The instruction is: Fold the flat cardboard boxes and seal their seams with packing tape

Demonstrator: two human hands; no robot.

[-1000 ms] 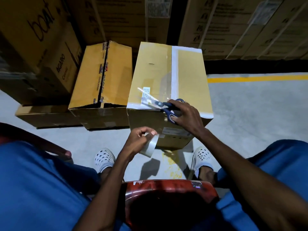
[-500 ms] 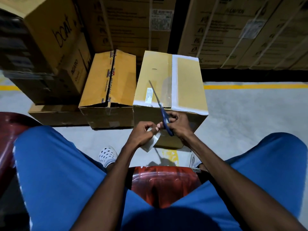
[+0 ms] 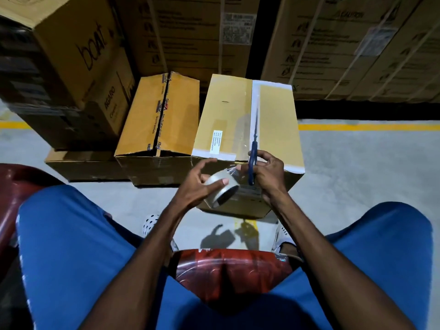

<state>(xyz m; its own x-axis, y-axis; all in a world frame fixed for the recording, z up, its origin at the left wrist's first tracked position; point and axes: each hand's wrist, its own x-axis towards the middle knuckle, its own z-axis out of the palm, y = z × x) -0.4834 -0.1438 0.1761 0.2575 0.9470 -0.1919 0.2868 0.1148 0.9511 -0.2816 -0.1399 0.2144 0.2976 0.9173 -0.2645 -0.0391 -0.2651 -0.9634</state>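
A folded cardboard box (image 3: 228, 115) stands on the floor in front of my knees, with clear tape along its top seam and white tape on its edges. My left hand (image 3: 202, 184) holds a roll of clear packing tape (image 3: 222, 191) in front of the box's near face, thumb across the roll. My right hand (image 3: 266, 172) grips blue-handled scissors (image 3: 252, 158), blades pointing up and away over the box top. A crumpled end of tape sits between the roll and my right fingers.
A second cardboard box (image 3: 162, 120) with an unsealed top seam stands left of the taped one. Larger cartons (image 3: 71, 55) are stacked at left and along the back. A red plastic chair (image 3: 233, 275) is under me. Grey floor with a yellow line (image 3: 369, 126) lies to the right.
The scissors swung from lying flat across the box top to pointing upright and away. My left hand raised the tape roll toward my right hand. The camera tilted upward.
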